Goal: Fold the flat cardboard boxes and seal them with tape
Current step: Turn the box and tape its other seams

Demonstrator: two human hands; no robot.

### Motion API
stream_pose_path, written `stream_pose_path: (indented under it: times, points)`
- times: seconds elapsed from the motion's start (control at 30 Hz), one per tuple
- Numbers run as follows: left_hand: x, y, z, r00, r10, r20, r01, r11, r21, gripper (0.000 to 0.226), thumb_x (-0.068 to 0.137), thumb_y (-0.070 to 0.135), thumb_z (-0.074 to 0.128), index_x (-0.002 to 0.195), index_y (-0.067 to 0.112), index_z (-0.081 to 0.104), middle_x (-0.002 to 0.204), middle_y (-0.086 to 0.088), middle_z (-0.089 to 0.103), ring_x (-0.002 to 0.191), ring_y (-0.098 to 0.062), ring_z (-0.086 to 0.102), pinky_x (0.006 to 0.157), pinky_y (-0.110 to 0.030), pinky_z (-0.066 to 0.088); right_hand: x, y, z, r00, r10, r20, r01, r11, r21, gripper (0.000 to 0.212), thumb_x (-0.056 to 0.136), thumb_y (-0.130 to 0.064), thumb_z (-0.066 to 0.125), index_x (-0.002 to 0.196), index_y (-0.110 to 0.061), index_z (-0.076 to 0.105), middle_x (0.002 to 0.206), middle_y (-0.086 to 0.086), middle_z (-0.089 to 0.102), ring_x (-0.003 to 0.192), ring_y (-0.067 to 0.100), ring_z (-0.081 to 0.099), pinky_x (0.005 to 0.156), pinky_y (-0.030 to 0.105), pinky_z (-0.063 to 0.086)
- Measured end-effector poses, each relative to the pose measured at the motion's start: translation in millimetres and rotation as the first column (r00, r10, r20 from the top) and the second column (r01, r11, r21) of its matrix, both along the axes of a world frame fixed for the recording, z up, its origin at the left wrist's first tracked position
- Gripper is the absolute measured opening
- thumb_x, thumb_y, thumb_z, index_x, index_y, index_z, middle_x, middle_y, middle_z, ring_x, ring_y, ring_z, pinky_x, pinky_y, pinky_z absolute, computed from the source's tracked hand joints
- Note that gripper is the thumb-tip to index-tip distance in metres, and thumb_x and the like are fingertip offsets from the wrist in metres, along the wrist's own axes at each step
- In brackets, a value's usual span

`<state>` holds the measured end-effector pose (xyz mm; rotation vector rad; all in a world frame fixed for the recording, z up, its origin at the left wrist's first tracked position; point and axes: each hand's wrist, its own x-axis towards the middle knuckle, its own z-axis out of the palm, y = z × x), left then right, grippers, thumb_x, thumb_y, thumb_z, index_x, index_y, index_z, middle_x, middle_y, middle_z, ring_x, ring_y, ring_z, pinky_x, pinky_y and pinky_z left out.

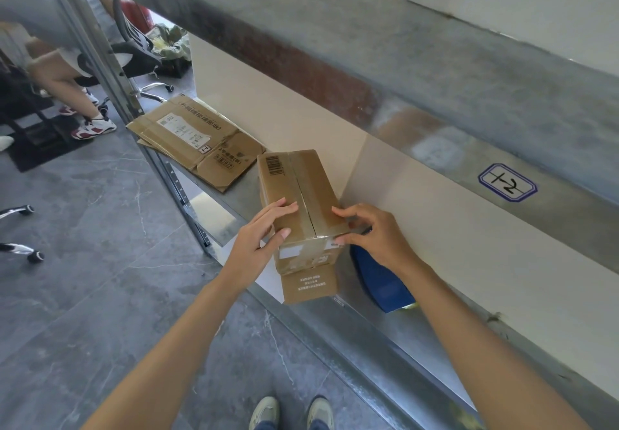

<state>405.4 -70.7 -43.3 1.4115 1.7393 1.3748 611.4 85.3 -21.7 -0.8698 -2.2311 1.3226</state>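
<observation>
A folded brown cardboard box [296,191] stands on the metal shelf [385,322], its top flaps closed with clear tape along the seam and a barcode at the far end. One flap hangs down at its near end. My left hand [264,235] rests flat on the box's near left top edge, thumb on the end face. My right hand [375,232] pinches the near right corner. A stack of flat cardboard boxes [197,141] lies farther left on the shelf. A blue tape dispenser [378,279] lies on the shelf under my right wrist.
A cream panel [435,215] backs the shelf. An upper metal shelf beam [435,71] with a label runs above. A shelf upright [110,71] stands at the left. A seated person's legs [67,88] and office chair wheels sit on the grey tiled floor. My shoes [291,413] show below.
</observation>
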Motion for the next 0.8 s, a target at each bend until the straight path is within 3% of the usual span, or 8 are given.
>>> stream_pose_path:
  times: [0.1, 0.23, 0.47, 0.6, 0.7, 0.8]
  points:
    - [-4, -1, 6, 0.996, -0.054, 0.066, 0.057, 0.997, -0.045, 0.042, 0.093, 0.032, 0.063, 0.134, 0.037, 0.056, 0.146, 0.024, 0.041, 0.136, 0.007, 0.036, 0.101, -0.022, 0.038, 0, 1, 2, 1.0, 0.016, 0.0, -0.016, 1.0, -0.002, 0.055, 0.07, -0.011, 0.088, 0.12, -0.027, 0.069, 0.117, -0.004, 0.066, 0.099, 0.005, 0.065, 0.083, 0.013, 0.049]
    - [-16, -1, 15, 0.985, -0.159, 0.065, 0.165, 0.981, -0.103, 0.072, 0.07, 0.037, 0.083, 0.135, 0.044, 0.053, 0.143, 0.031, 0.039, 0.14, 0.007, 0.03, 0.099, -0.007, 0.035, -1, 6, 7, 0.997, 0.047, 0.054, -0.047, 0.999, 0.002, 0.061, 0.066, -0.01, 0.091, 0.121, -0.024, 0.069, 0.117, -0.007, 0.066, 0.098, 0.011, 0.066, 0.088, 0.022, 0.054]
    - [-14, -1, 8, 0.989, -0.148, -0.027, 0.145, 0.986, -0.081, 0.072, 0.073, 0.037, 0.081, 0.137, 0.045, 0.05, 0.138, 0.04, 0.037, 0.138, 0.007, 0.032, 0.094, 0.0, 0.035, -2, -1, 5, 0.997, 0.019, 0.073, -0.026, 0.995, 0.097, 0.056, 0.07, -0.014, 0.088, 0.121, -0.023, 0.067, 0.116, -0.004, 0.065, 0.099, 0.008, 0.065, 0.087, 0.026, 0.056]
    - [-10, -1, 7, 0.986, -0.119, -0.119, 0.113, 0.992, -0.054, 0.068, 0.075, 0.047, 0.077, 0.135, 0.057, 0.045, 0.136, 0.049, 0.034, 0.14, 0.006, 0.03, 0.098, -0.011, 0.038, -8, -7, 6, 0.99, -0.013, 0.141, -0.016, 0.979, 0.202, 0.061, 0.064, -0.038, 0.092, 0.117, -0.024, 0.065, 0.112, -0.013, 0.062, 0.096, 0.003, 0.062, 0.08, 0.024, 0.056]
    - [-6, 0, 0, 0.986, -0.069, -0.149, 0.068, 0.998, -0.012, 0.067, 0.077, 0.048, 0.076, 0.136, 0.054, 0.046, 0.138, 0.048, 0.033, 0.14, 0.003, 0.032, 0.102, -0.025, 0.043, -13, -15, 1, 0.989, -0.081, 0.12, 0.047, 0.964, 0.263, 0.058, 0.065, -0.04, 0.09, 0.114, -0.02, 0.066, 0.109, -0.01, 0.062, 0.095, 0.011, 0.062, 0.08, 0.029, 0.055]
    - [-3, 0, -2, 0.993, -0.038, -0.115, 0.039, 0.999, 0.0, 0.066, 0.077, 0.053, 0.076, 0.136, 0.053, 0.048, 0.139, 0.046, 0.034, 0.139, 0.001, 0.035, 0.104, -0.032, 0.045, -13, -16, -1, 0.988, -0.08, 0.129, 0.038, 0.952, 0.304, 0.055, 0.068, -0.042, 0.087, 0.115, -0.021, 0.065, 0.109, -0.012, 0.061, 0.096, 0.009, 0.06, 0.082, 0.026, 0.053]
